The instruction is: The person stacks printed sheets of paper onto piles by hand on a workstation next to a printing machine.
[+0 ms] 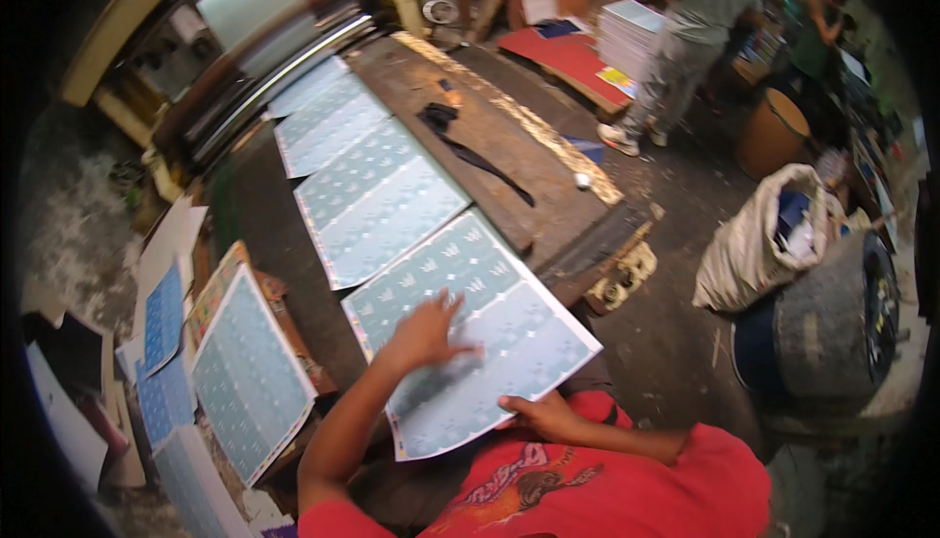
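Note:
A large printed sheet (pixel 529 327), light blue-green with a repeating pattern and white margins, lies in front of me at the near end of the machine bed. My left hand (pixel 426 334) is over its left half with fingers spread, slightly blurred; whether it touches the paper I cannot tell. At the near edge my right hand (pixel 540 415) grips the sheet, thumb on top and the other fingers hidden beneath. Beyond it, similar sheets (pixel 377 207) run in a line along the bed up to a metal roller (pixel 279 73).
A stack of like sheets (pixel 253 372) leans at the left beside blue printed sheets (pixel 164 318). A black strap (pixel 490 168) lies on the wooden board (pixel 529 210). On the right are a white sack (pixel 749 254) and a drum (pixel 822 318). Another person (pixel 710 9) stands by a paper stack (pixel 627 44).

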Motion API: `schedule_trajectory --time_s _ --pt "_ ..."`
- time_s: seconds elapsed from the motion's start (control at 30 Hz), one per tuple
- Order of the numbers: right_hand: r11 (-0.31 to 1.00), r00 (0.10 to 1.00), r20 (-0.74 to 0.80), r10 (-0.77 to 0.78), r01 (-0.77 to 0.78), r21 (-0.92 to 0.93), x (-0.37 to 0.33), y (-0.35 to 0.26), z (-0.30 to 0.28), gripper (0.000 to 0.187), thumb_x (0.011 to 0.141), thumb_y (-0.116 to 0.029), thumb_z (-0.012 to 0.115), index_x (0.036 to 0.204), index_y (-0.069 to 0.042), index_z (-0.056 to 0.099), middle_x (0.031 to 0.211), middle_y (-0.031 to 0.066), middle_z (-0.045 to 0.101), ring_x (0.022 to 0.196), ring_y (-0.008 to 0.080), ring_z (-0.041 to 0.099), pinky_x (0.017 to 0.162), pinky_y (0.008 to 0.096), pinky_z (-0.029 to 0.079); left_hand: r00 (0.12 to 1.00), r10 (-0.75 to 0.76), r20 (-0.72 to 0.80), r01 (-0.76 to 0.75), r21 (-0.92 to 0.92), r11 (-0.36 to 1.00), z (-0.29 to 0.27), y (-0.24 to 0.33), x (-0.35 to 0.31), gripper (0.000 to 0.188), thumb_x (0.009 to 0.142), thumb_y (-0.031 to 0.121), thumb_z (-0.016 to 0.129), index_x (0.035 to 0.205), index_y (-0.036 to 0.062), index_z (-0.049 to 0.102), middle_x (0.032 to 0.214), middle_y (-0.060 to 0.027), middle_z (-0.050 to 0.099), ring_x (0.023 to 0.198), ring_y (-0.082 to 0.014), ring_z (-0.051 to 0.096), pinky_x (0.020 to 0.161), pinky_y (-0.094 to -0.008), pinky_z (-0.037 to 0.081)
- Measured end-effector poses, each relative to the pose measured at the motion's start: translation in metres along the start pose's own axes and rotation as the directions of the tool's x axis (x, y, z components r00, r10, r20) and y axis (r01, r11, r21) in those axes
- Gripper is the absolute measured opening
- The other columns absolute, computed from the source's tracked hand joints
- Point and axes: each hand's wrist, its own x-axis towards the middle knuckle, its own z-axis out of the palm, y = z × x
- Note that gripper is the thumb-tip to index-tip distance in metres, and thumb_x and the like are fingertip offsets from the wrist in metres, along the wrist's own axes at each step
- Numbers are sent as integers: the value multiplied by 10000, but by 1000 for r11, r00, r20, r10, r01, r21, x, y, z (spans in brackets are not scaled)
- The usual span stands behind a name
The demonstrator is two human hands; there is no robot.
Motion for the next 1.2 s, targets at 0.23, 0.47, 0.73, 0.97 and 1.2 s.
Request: schedule_trajectory --time_s 0.23,0.47,0.73,0.97,1.2 --pt "997 997 32 75 -76 29 4 -12 7 468 906 -124 654 1314 -7 458 1187 117 592 1027 232 635 849 356 580 956 186 226 -174 -74 982 8 70 -86 801 781 457 733 1422 92 422 1429 -245 431 1132 -431 575 942 -454 484" --pt "997 956 288 54 -37 -64 40 -17 -7 405 871 -133 706 1220 -25 532 1077 72 629 945 197 656 832 324 569 952 306 25 -294 -211 932 -1 30 -69 395 870 238 633 1241 101 622 1147 -198 650 943 -366 661 827 -421 525" --pt "981 997 0 -82 81 -174 81 -2 -10 481 892 -162 692 1298 -25 474 1152 111 608 900 238 673 727 335 618 963 125 -237 -126 11 992 12 31 -68 479 811 79 556 1288 44 540 1247 -199 603 933 -383 656 785 -463 540" --pt "993 998 -58 -7 0 -120 62 -2 8 511 868 -124 712 1275 13 435 1114 130 593 912 232 659 705 349 620 976 -51 -210 87 168 982 46 -10 -22 590 779 95 601 1359 102 493 1394 -143 514 1126 -326 599 915 -523 463" --pt "994 999 -44 -31 27 -103 48 -3 8 500 875 -86 694 1268 43 411 1137 157 578 939 261 659 709 359 631 959 -41 -279 98 193 976 25 -39 11 517 810 78 569 1325 115 542 1392 -116 525 1212 -344 550 1022 -601 350"
